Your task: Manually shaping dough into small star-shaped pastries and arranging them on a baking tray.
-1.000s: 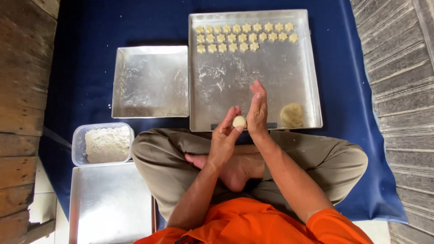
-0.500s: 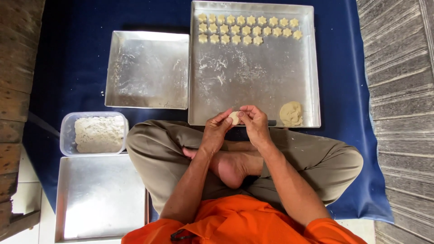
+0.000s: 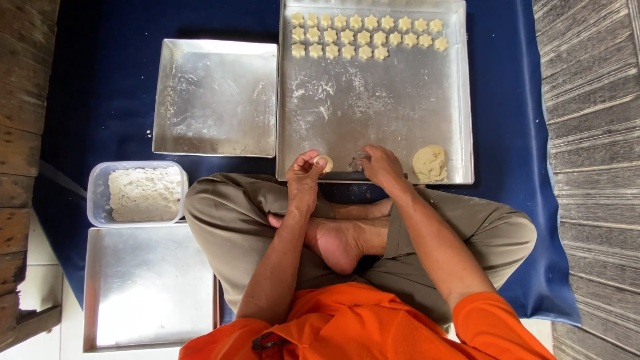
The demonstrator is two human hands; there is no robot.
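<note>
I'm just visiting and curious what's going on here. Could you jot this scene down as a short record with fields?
Person: sits cross-legged on a blue cloth, orange shirt
Left hand: holds a small flattened dough piece in its fingertips
Right hand: rests at the near edge of the large tray, fingers on a small object I cannot make out
On large tray: two rows of star-shaped pieces, a dough lump
Nearby: floured tray, tub of flour, bare tray
</note>
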